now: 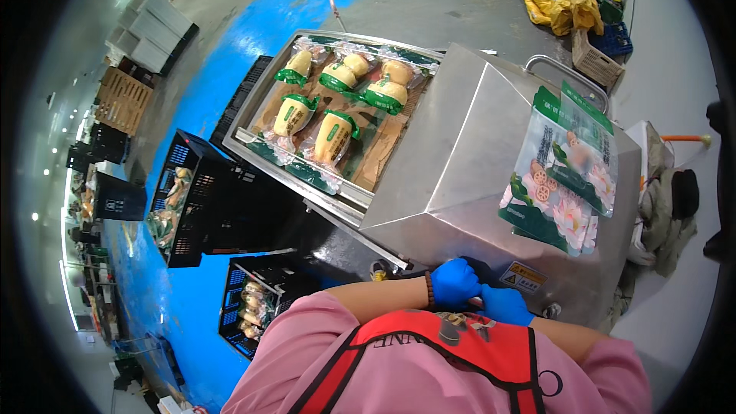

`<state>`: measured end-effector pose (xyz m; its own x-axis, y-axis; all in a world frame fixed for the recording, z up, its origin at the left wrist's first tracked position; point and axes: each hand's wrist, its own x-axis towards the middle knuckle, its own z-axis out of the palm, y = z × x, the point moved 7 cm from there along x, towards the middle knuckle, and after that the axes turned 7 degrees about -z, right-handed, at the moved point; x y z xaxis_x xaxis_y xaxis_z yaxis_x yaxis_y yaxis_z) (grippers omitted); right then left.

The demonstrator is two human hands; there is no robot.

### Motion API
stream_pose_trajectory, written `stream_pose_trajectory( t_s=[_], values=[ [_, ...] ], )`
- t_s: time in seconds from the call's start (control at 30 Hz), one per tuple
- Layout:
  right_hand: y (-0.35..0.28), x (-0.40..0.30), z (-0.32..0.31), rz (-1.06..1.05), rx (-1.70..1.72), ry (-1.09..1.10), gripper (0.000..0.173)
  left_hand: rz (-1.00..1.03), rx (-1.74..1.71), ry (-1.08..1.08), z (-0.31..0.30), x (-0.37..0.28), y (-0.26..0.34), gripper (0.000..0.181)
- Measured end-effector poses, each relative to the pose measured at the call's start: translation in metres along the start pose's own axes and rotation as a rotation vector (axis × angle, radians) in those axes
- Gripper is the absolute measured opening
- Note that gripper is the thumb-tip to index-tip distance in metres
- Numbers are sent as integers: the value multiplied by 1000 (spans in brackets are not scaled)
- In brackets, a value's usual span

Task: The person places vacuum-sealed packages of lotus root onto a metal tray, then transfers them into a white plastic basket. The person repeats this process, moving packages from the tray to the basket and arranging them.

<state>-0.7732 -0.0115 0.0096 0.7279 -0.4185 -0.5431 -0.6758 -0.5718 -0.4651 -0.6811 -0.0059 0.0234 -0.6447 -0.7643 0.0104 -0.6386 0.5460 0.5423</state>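
My left hand (456,284) and my right hand (506,305), both in blue gloves, are close together in front of my red apron (397,336). Their fingers are curled, and whatever may be between them is hidden. Just beyond them is the front of a stainless steel vacuum packing machine (460,138). Several printed plastic bags (540,184) showing lotus flowers and cut root lie flat on its sloped lid. Left of the lid, the machine's open bed (379,152) holds several bagged, peeled lotus root pieces (333,135), mouths of the bags towards the bed's long edges.
Black plastic crates (192,207) with bagged produce stand left of the machine; another crate (230,305) is nearer me. A metal tube handle (569,63) curves behind the lid. Yellow bags (566,8) lie by a beige basket (595,60) near the right wall. Blue paint marks the floor (195,293).
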Motion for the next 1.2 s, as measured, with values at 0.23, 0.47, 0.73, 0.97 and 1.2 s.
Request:
stream_pose_trajectory(
  t_s=[0.23,0.47,0.73,0.97,1.2],
  values=[
    [-20,-5,-23,122,-40,32,38,163,-233,83,-17,-5,-3,33],
    [-24,-6,-20,231,-92,11,28,31,-660,487,-89,-81,-67,51],
    [-24,-1,-19,251,-82,55,23,-718,-234,974,-140,-238,-258,52],
    [-10,-3,-8,195,-156,47,23,-1120,-159,754,-165,-274,-400,84],
    [32,-22,33,212,-201,98,26,-1214,-294,120,-172,-236,-446,98]
  ],
)
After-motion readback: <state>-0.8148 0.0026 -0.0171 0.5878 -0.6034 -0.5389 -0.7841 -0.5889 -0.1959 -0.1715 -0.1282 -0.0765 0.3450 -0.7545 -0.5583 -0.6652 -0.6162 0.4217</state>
